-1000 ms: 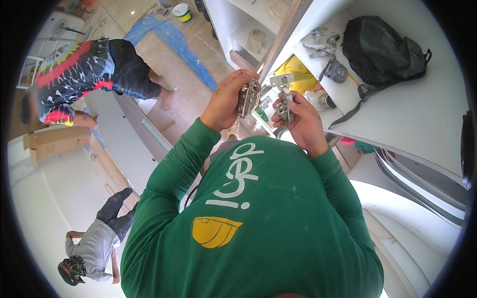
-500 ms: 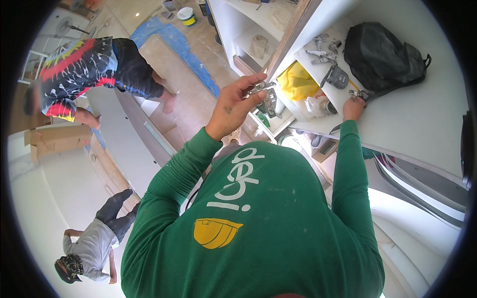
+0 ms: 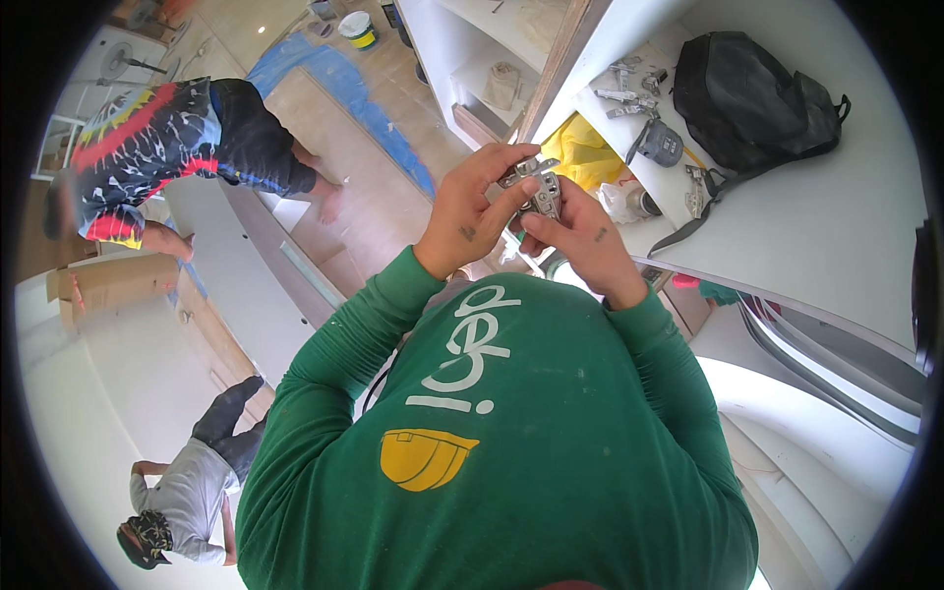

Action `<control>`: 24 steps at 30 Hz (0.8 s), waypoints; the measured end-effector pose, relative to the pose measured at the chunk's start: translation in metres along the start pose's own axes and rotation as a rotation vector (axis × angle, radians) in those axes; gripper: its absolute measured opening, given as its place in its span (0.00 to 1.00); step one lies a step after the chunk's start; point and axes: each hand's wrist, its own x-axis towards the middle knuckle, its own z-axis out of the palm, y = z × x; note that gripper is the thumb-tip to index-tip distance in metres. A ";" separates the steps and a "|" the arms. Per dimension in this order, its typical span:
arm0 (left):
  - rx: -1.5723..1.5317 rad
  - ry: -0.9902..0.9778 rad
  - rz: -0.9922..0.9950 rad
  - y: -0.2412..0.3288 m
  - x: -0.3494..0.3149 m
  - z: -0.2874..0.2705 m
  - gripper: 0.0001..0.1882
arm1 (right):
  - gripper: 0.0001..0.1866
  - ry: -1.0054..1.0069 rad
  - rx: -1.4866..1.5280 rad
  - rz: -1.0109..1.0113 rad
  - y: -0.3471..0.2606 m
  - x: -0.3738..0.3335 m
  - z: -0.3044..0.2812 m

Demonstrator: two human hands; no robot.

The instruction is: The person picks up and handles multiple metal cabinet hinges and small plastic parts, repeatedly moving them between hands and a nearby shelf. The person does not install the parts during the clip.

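Observation:
In front of my chest both hands meet at a silvery metal cabinet hinge. My left hand pinches it between thumb and fingers. From the other side, my right hand closes its thumb and fingers on the same hinge; the fingers partly cover it. More metal hinges lie in a loose group on the white shelf to the right. Another metal fitting rests on that shelf, beside the strap of a black backpack.
A grey pouch-like item and a yellow plastic bag lie by the cabinet. At left, one person bends over a long panel; another person stands lower left. Blue sheeting and a bucket are on the floor.
My right hand has left the metal fitting by the backpack strap and come inward to the hinge in my left hand. My left hand has stayed nearly in place.

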 end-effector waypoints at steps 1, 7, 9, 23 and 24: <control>0.041 -0.010 0.018 -0.002 0.000 0.000 0.18 | 0.22 -0.015 -0.020 0.009 -0.001 0.001 0.000; 0.129 0.000 -0.019 -0.010 -0.002 -0.004 0.17 | 0.24 -0.023 -0.044 -0.064 0.010 0.001 0.003; 0.122 0.050 -0.021 -0.011 -0.001 -0.002 0.17 | 0.24 -0.019 0.004 -0.103 0.017 -0.001 0.006; -0.207 0.175 -0.332 0.002 0.010 0.012 0.22 | 0.27 -0.035 0.059 -0.186 0.035 0.011 0.002; -0.245 0.183 -0.371 0.004 0.011 0.012 0.22 | 0.28 -0.036 0.033 -0.177 0.038 0.011 -0.001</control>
